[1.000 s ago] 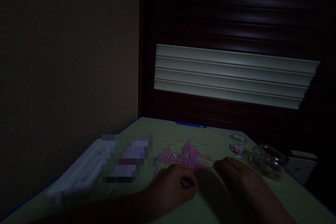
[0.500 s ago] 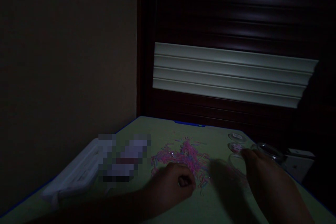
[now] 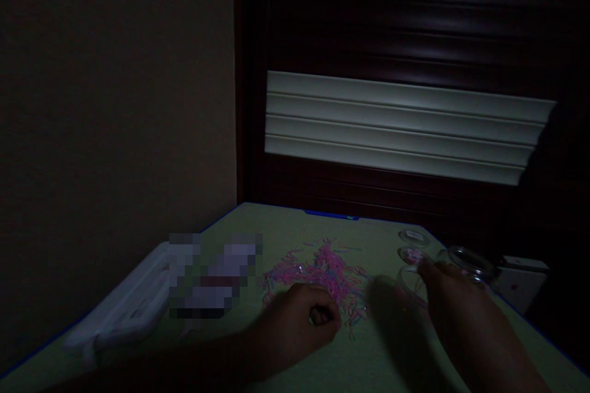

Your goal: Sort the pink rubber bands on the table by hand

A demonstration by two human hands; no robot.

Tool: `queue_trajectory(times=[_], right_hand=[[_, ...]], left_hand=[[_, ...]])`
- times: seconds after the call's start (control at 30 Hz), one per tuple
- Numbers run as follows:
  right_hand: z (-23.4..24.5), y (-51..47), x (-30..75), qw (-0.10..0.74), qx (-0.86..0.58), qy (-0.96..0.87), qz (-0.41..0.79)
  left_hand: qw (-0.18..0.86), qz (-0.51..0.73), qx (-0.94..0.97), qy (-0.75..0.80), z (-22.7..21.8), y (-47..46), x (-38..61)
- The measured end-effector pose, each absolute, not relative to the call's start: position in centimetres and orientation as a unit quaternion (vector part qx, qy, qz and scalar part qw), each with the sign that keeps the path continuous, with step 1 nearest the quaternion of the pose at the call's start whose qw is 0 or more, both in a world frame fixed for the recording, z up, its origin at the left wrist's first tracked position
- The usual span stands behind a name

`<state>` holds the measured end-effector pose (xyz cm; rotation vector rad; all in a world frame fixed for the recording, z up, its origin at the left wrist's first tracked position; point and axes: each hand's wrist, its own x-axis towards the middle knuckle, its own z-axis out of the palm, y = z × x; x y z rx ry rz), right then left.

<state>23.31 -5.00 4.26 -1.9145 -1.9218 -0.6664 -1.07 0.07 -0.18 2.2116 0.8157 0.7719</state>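
Head camera: loose pink rubber bands [image 3: 325,276] lie mid-table, the left hand [image 3: 299,316] curled in a fist at their near edge, contents unclear. The right hand [image 3: 461,310], fingers [image 3: 436,276] pressed together, reaches a clear jar [image 3: 470,261] near the green table's [image 3: 276,224] right edge.

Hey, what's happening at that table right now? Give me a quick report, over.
Left hand in a fist at the pink rubber bands. Right hand at a clear glass jar. Small round clear tub beside it.
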Motion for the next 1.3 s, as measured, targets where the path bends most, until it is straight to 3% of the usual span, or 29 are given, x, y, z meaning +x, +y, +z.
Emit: queue_trajectory(times=[0.17, 0.47, 0.67, 0.83, 1.07, 1.17, 1.3], right_hand=[[4.3, -4.9, 23.5, 0.111, -0.684, -0.689, -0.211], [4.4, -5.1, 23.6, 0.108, -0.674, -0.698, -0.217], [4.6, -5.1, 23.0, 0.170, -0.606, -0.735, -0.255], [4.6, -5.4, 20.2, 0.227, -0.466, -0.843, -0.144], [2.7, -4.8, 18.7, 0.138, -0.465, -0.866, -0.116], [2.3, -4.5, 18.9, 0.120, -0.484, -0.859, -0.118], [2.5, -4.6, 19.0, 0.123, -0.486, -0.860, -0.094]], left_hand=[[0.333, 0.296, 0.837, 0.317, -0.4, 0.2, -1.1], [0.329, 0.299, 0.839, 0.314, -0.2, 0.2, -1.0], [0.323, 0.299, 0.842, 0.312, -0.3, 0.2, -1.1], [0.318, 0.300, 0.844, 0.310, -0.2, 0.2, -1.1], [0.313, 0.291, 0.848, 0.313, -0.2, 0.3, -1.1], [0.282, 0.276, 0.863, 0.315, 0.5, 0.4, -1.5], [0.143, 0.230, 0.917, 0.294, 2.7, 0.5, -2.6]])
